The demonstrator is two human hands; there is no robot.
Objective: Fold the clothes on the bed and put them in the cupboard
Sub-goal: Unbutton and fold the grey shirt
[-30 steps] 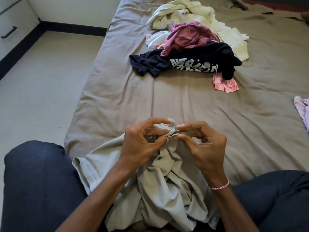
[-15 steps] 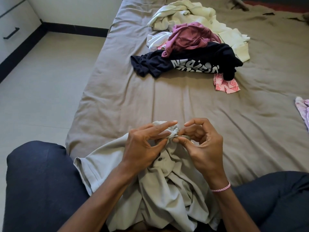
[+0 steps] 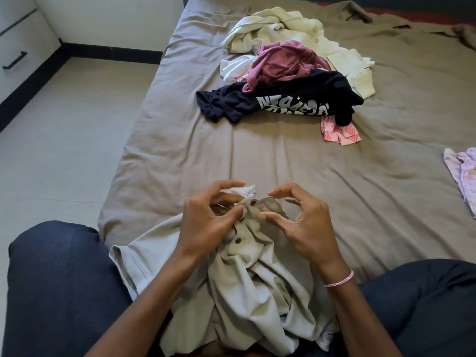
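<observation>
A beige button-up polo shirt [image 3: 247, 292] lies bunched in my lap, its collar end reaching onto the brown bed sheet [image 3: 180, 150]. My left hand [image 3: 211, 222] pinches the collar and placket near the top button. My right hand [image 3: 301, 222] hovers just right of the placket in a loose C shape, with the thumb tip at the fabric's edge and the fingers gripping nothing. Farther up the bed lies a pile of unfolded clothes: a navy printed T-shirt [image 3: 283, 99], a maroon garment [image 3: 283, 60] and a cream garment [image 3: 278, 27].
A pink patterned cloth [image 3: 337, 132] pokes out under the navy shirt. Another pale pink garment [image 3: 463, 173] lies at the bed's right edge. White drawers with a black handle [image 3: 15, 57] stand at far left beside the tiled floor [image 3: 64, 150]. My dark-trousered knees [image 3: 64, 292] flank the shirt.
My right hand has let go of the collar and drawn slightly to the right, fingers spreading apart. The left hand keeps its pinch on the collar; the top button now shows.
</observation>
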